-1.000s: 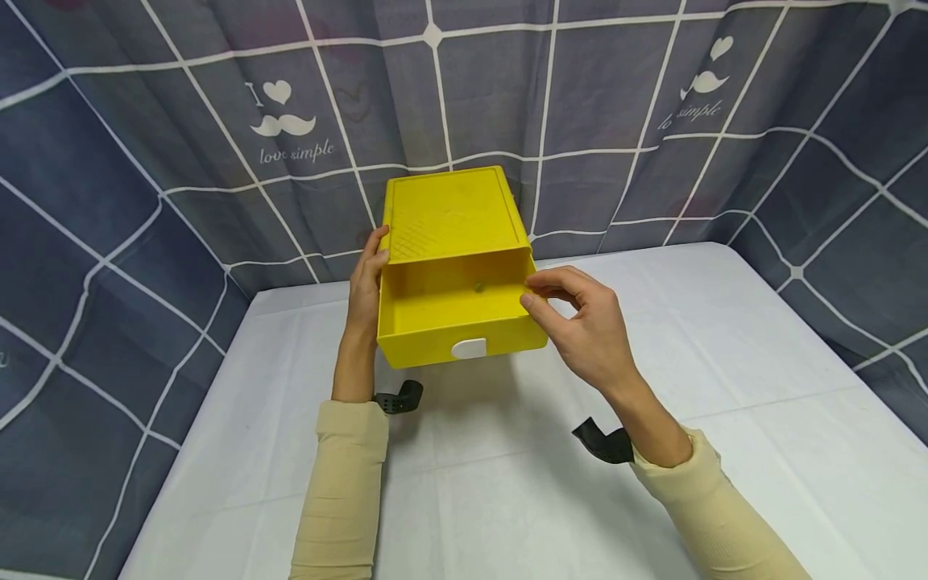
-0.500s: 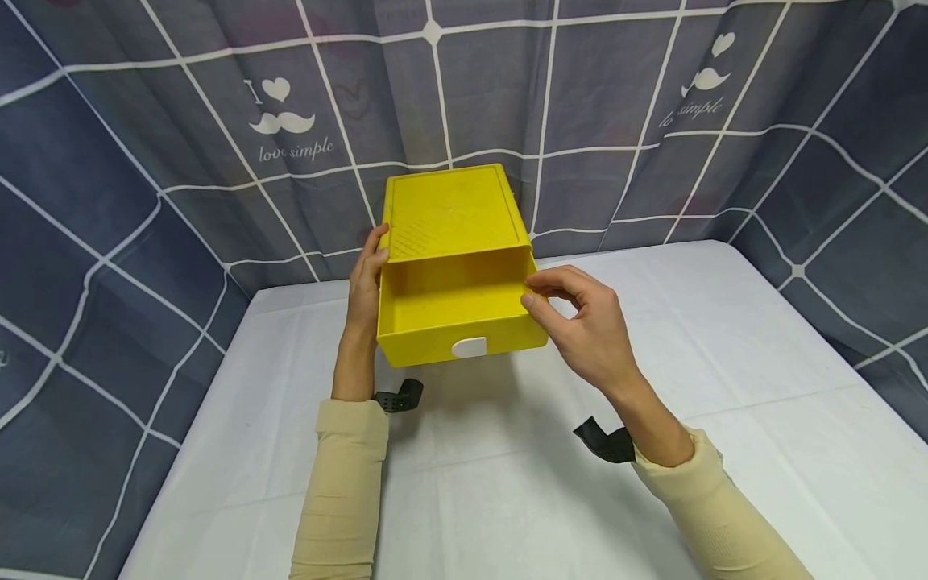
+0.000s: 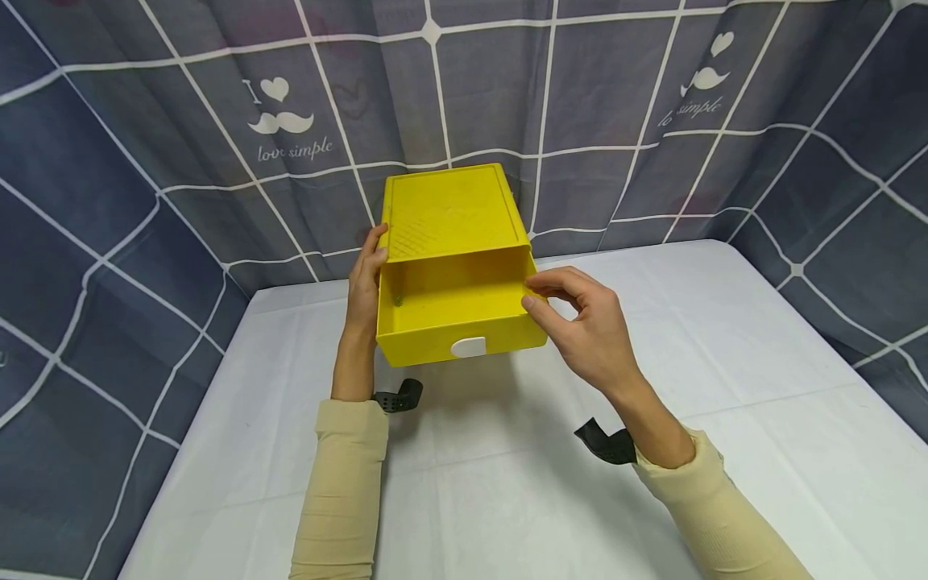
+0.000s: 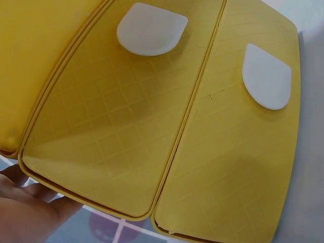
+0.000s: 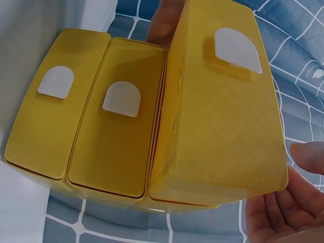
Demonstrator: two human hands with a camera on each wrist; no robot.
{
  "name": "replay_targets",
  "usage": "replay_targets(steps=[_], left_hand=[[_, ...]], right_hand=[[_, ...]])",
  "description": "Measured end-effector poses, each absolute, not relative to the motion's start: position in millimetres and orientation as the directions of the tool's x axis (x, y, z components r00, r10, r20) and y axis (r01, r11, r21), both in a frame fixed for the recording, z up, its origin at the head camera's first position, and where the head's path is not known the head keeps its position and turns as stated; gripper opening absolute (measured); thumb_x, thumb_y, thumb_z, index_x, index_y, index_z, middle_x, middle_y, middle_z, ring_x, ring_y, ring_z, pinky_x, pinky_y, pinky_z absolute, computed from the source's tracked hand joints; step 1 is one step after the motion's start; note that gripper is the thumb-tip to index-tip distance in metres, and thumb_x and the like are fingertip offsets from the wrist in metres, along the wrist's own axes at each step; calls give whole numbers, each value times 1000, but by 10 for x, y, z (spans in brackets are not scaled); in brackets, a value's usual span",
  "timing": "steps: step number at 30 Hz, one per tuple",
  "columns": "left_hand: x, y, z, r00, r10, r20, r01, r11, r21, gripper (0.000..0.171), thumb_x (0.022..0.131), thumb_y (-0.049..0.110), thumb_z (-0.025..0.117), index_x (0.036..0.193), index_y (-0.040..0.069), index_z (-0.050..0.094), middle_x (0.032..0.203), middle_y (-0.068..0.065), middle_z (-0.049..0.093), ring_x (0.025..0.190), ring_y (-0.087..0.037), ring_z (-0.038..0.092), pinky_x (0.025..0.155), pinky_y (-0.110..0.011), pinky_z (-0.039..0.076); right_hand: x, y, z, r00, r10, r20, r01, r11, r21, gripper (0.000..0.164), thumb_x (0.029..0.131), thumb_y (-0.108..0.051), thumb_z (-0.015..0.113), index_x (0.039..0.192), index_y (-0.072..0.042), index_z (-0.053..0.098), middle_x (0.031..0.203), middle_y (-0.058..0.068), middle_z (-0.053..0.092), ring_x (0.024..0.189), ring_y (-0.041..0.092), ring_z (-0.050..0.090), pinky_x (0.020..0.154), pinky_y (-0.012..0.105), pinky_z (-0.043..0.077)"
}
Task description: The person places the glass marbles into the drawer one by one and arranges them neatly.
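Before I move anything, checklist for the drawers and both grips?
1. Left grip against left side of yellow cabinet: ok.
2. Right grip at right edge of top drawer: ok.
3. Right grip firmly pinching that edge: cannot tell.
4. Top drawer free of loose items: not ok, small dark item inside, near left wall.
5. Middle drawer and bottom drawer shut: ok.

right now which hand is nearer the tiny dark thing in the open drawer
Left: left hand holds the cabinet near the tiny thing; right hand is at the opposite side of the drawer.
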State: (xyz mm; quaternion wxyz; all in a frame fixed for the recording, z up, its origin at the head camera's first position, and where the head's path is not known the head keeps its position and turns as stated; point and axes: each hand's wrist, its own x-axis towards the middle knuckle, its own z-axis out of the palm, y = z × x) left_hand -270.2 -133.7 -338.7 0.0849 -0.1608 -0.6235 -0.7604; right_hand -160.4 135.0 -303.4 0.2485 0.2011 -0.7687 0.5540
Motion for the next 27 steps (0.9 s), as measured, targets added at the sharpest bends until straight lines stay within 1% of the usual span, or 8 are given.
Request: replay_targets(steps=[7,13,19,27], left_hand=[[-2699,-1333,-3388,-934,67,352,334,-198,922,51,101,25,35,151,13,35,151,-4,33,130,-19,36,113,-41,26],[-2697,-1335,-3379,-935,67,350,331,-194,923,51,101,25,35,151,14,35,151,-4,33,129,-19,37,112,-42,26],[-2701,-1334,-3376,-933,73,352,332,-205,921,52,101,24,35,152,13,34,152,-4,32,131,-20,36,112,-42,26],[-2702,-1339,-3384,-932,70,356,339,-184,923,51,101,26,35,151,14,35,152,-3,33,130,-20,37,111,-42,27]], right_hand=[[-1603,1362,-3047,-779,-23,627,-604,297,-740,18,85,7,70,103,7,71,102,14,68,95,21,64,90,27,50],[-1629,1431,-3091,-768,41,639,-599,307,-740,13,87,5,69,99,7,71,98,11,69,91,18,64,88,27,50],[-1684,1565,-3225,-784,91,614,-552,348,-757,11,90,-1,68,99,4,72,97,9,69,89,13,63,87,23,49],[-1718,1728,-3416,-829,123,545,-457,412,-788,14,91,-8,70,100,1,73,97,9,70,87,6,62,83,19,48]])
